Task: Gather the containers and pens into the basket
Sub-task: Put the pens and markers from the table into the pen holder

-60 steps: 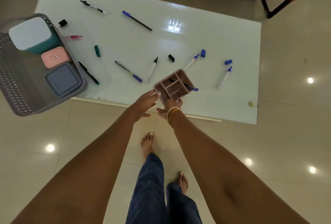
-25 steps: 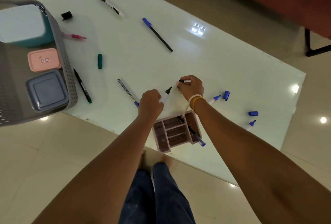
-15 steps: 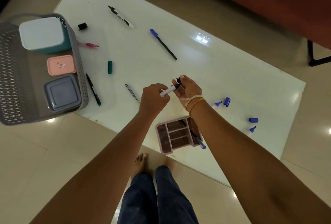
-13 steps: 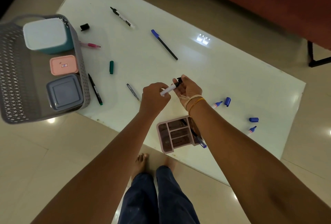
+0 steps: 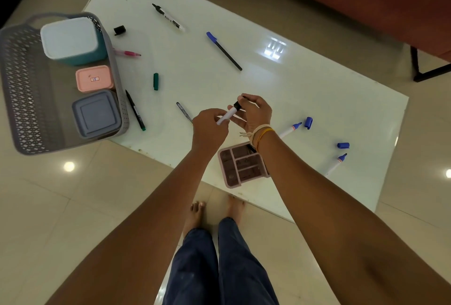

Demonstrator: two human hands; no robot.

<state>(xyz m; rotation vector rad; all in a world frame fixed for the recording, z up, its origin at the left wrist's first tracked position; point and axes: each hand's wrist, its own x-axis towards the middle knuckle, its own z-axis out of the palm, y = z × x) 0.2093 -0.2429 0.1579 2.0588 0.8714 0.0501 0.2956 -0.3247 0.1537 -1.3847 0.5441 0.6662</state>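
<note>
Three lidded containers already sit in the grey basket (image 5: 26, 99) at the worktop's (image 5: 305, 89) nine o'clock edge: a teal one with a white lid (image 5: 69, 38), a small pink one (image 5: 94, 78) and a grey-blue one (image 5: 96, 113). Just right of the basket lie a pink pen (image 5: 127, 53), a loose black cap (image 5: 119, 30), a green-tipped black pen (image 5: 135, 110) and a green cap (image 5: 155, 81); toward twelve o'clock lie an uncapped black marker (image 5: 168, 17) and a blue-capped pen (image 5: 223, 50). At the centre, the left hand (image 5: 210, 129) grips the barrel of a white marker (image 5: 227, 116), and the right hand (image 5: 253, 111) pinches its black cap end, so both hands are closed on the same marker, held above the worktop. The step in hand looks like capping this marker. The next move probably calls for pressing the cap fully home, then dropping the marker into the pink divided organiser (image 5: 241, 165), which stands at six o'clock of the hands near the worktop's front edge, under the right wrist. A thin pen (image 5: 184, 111) lies just at nine o'clock of the left hand. Toward three o'clock wait two uncapped blue markers (image 5: 290, 129) (image 5: 338, 163) and two loose blue caps (image 5: 308, 123) (image 5: 343, 145).
</note>
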